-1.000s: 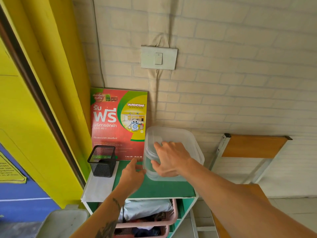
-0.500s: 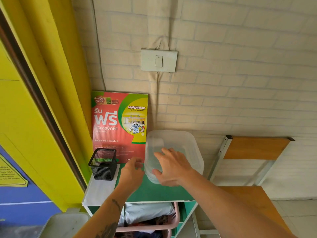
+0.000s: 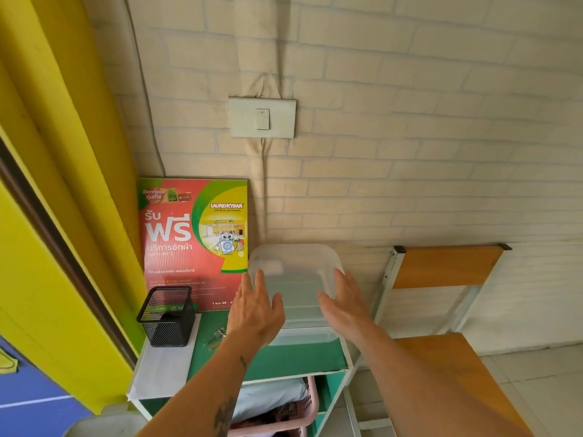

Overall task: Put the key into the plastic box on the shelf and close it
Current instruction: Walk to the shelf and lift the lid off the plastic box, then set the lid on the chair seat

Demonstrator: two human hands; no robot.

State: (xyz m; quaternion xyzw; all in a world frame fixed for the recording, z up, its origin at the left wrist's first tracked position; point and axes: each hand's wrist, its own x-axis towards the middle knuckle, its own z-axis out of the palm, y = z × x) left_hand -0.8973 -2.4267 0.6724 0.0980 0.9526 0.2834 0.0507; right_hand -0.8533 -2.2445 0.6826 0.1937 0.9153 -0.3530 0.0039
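Green shelf top (image 3: 284, 357): translucent rounded plastic box (image 3: 293, 279) between open-fingered left hand (image 3: 255, 310), right hand (image 3: 344, 304).

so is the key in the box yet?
No, the key lies on the green shelf top left of the plastic box, beside the left hand.

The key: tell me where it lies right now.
The key lies on the green shelf top, between the black mesh pen holder and the left hand.
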